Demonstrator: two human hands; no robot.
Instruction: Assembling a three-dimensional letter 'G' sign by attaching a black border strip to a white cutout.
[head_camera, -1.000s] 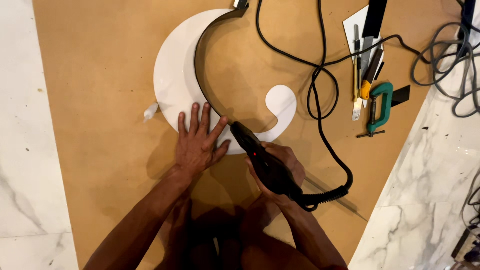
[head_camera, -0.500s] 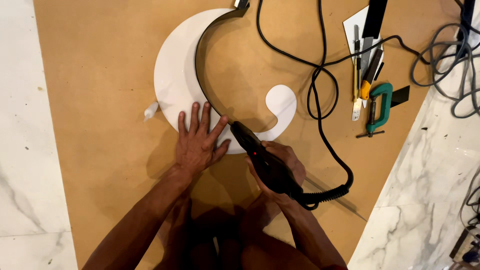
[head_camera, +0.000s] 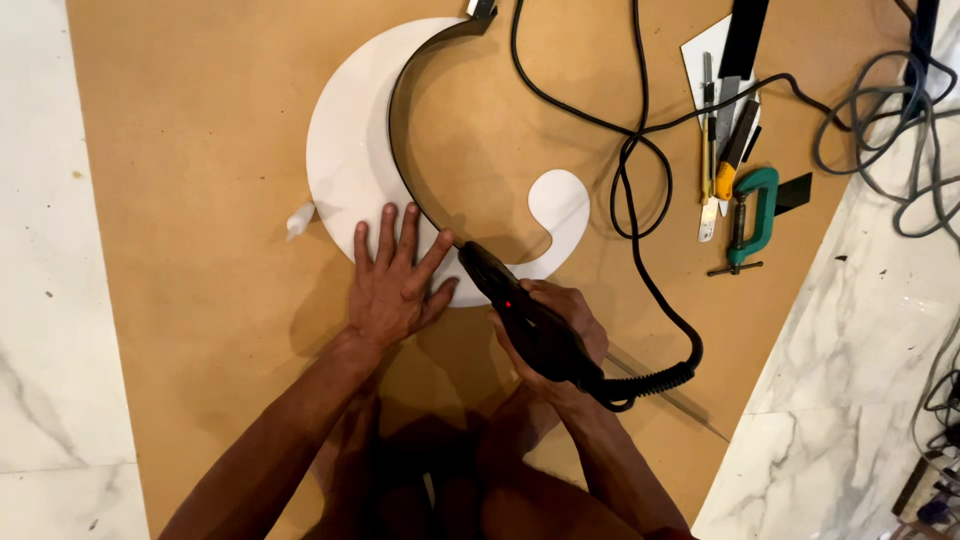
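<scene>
almost nothing is changed from the earlier pictures: the left hand (head_camera: 395, 283) is kept flat, fingers spread, on the lower edge of the white crescent-shaped board (head_camera: 350, 160), and the right hand (head_camera: 555, 330) is kept wrapped around the black heat tool (head_camera: 525, 320), whose nozzle is held at the same spot, against the foot of the dark curved strip (head_camera: 398, 120) that stands on edge along the crescent's inner curve. so nothing is gripped by the left hand, which is only pressed open on the board, while the tool's body is fully enclosed by the right. the white board is laid on a large brown sheet (head_camera: 200, 150) over a marble floor (head_camera: 50, 250), its hooked end curled round to the right of the tool's tip. a small white tube (head_camera: 299, 220) is seen just beside the board's left edge. the tool's black cable (head_camera: 640, 150) is looped across the sheet. farther right, a yellow-handled knife (head_camera: 722, 185), a green clamp (head_camera: 748, 215) and a white triangular sheet (head_camera: 705, 55) are laid near one another; no readable labels can be made out.
</scene>
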